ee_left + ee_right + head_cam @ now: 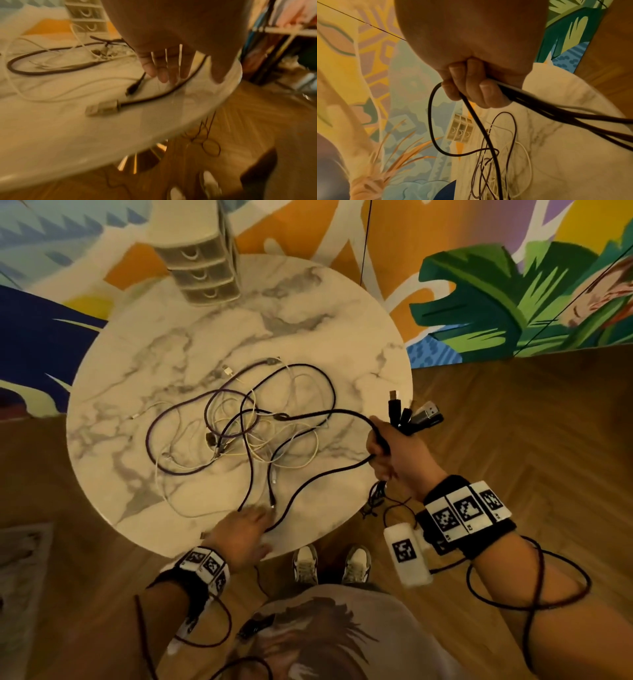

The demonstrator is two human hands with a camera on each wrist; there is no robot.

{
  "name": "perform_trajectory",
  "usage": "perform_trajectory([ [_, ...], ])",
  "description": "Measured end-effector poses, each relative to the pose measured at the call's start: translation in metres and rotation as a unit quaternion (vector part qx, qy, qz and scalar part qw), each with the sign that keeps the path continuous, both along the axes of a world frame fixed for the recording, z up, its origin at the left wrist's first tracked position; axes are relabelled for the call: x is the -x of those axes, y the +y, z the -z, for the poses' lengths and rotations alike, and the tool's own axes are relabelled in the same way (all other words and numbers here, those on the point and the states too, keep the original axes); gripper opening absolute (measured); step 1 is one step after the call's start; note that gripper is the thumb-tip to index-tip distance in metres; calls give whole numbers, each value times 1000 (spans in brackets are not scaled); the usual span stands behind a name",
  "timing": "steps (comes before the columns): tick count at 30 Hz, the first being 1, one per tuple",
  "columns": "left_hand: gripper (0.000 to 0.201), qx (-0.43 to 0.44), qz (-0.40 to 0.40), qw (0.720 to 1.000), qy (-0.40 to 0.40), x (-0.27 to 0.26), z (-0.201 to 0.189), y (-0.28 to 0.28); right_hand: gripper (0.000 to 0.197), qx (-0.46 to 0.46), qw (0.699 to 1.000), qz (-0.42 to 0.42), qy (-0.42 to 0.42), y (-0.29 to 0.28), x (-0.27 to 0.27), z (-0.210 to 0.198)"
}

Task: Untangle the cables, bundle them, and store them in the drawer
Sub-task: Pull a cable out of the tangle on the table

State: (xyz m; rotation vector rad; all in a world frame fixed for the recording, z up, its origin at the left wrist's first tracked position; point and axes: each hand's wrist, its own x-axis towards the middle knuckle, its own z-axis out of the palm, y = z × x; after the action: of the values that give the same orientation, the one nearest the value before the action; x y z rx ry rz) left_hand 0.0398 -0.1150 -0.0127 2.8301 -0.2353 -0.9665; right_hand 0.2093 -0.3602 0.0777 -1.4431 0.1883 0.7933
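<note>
Right hand (pixel 397 460): fist curled round a bunch of black cables (pixel 342 414), plugs sticking up past the table edge.
Left hand (pixel 248 530): fingers straight, spread over the near rim.
Tangle (pixel 239 426): black, purple and white cables looped mid-table (pixel 137 494).
Left wrist only: beige USB plug (pixel 102 108) lying loose.
Drawer unit (pixel 202 268): far edge, shut.

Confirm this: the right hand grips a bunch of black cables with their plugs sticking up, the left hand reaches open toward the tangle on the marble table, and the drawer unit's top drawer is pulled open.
One thing is wrong: in the head view all three drawers of the drawer unit are closed. The rest holds: right hand grips the black cables, and left hand reaches open toward the tangle on the marble table.
</note>
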Motion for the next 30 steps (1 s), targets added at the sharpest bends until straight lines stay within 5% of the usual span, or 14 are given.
perform_trajectory([
  [4,25,-45,28,994,-97,10,9,-1,48,13,999,39,8,0,-5,4],
  [6,33,-18,-13,992,-122,1,-5,-5,46,59,995,80,-13,0,-7,13],
  [10,39,-17,-50,982,-180,-41,-53,-19,27,210,945,170,-184,-2,-6,11],
  [13,34,-28,-8,977,-211,-72,-92,-41,28,61,972,71,-217,16,13,-12],
  [17,27,11,-2,970,-244,-103,-128,-68,33,150,925,-198,-288,31,28,-11],
  [23,17,167,-72,965,-190,-114,-143,-51,35,197,956,-56,-208,3,6,-9],
  [30,1,469,-227,839,-158,-130,-168,-72,33,226,945,-70,-225,-18,4,-7],
])
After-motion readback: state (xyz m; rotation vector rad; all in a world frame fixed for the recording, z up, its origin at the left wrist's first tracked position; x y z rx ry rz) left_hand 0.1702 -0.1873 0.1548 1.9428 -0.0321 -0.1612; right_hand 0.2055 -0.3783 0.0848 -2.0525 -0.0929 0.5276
